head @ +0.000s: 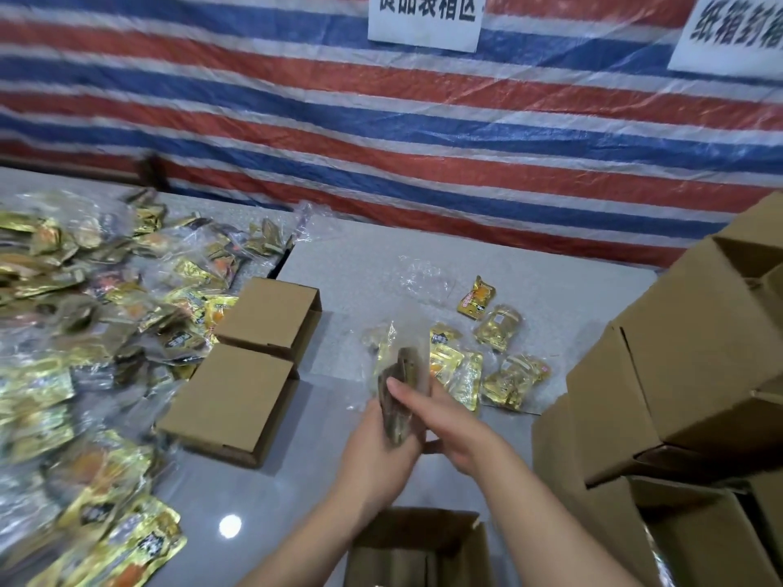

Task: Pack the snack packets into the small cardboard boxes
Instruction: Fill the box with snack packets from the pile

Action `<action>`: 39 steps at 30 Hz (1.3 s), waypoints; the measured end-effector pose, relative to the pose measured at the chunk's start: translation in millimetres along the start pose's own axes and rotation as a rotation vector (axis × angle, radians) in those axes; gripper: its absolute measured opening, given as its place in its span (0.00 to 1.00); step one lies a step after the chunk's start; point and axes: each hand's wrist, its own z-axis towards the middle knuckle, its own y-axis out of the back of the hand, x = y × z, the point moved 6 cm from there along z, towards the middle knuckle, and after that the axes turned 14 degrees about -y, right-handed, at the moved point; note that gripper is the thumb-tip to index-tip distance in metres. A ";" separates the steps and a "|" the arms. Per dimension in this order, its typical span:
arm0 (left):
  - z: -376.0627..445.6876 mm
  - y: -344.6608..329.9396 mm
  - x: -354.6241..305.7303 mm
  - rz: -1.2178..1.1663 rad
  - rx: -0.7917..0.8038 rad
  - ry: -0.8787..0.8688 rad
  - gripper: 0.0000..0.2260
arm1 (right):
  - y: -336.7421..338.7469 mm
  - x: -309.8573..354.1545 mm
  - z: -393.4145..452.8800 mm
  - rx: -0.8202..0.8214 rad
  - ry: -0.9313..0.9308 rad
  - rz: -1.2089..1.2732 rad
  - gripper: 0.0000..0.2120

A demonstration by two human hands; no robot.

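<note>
Head view: both hands clasp a small stack of snack packets (398,400) above the grey table (373,264), left hand (381,451) cupping underneath, right hand (440,421) curled over it. Crinkly gold loose packets (487,358) lie just beyond. Closed boxes (250,362) sit left, an open box (419,548) nearest, stacked cartons (678,374) right.

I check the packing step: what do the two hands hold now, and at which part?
Both hands, left hand and right hand, grip a small bunch of snack packets by its lower part; the upper ends stick out above.
</note>
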 end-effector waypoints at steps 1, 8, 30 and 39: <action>-2.6 -1.5 -5.3 0.017 0.038 -0.030 0.18 | 0.9 1.1 -6.9 0.023 0.029 -0.007 0.36; -12.4 3.3 -7.5 0.200 0.289 -0.078 0.27 | 32.6 -9.5 -40.3 -0.237 0.239 -0.070 0.16; -97.3 -3.2 147.4 0.064 0.355 0.233 0.12 | -30.9 -144.7 20.8 0.155 -0.193 -1.363 0.18; -105.5 -15.3 147.4 0.078 0.347 0.172 0.13 | -24.4 -187.3 38.5 0.041 -0.237 -1.347 0.24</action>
